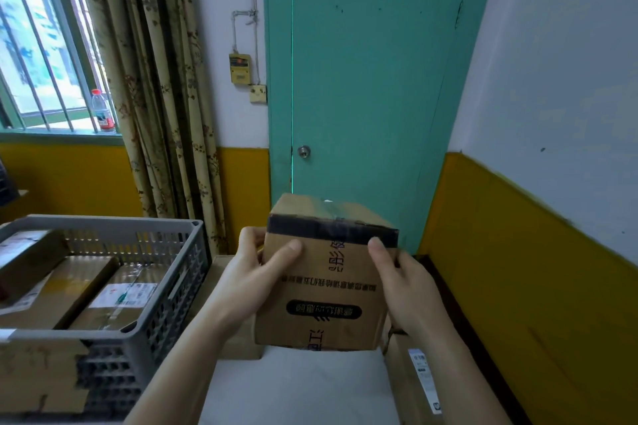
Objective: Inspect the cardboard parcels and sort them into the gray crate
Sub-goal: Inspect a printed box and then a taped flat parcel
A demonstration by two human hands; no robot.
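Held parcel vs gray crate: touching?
Apart. The head view shows the cardboard parcel, gripped by the left hand and right hand, well right of the gray crate, with the left forearm between them.

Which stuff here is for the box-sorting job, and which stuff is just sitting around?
For the job: cardboard parcel held by the left hand and right hand; gray crate; parcels in the crate.

Just there: water bottle, curtain, green door.
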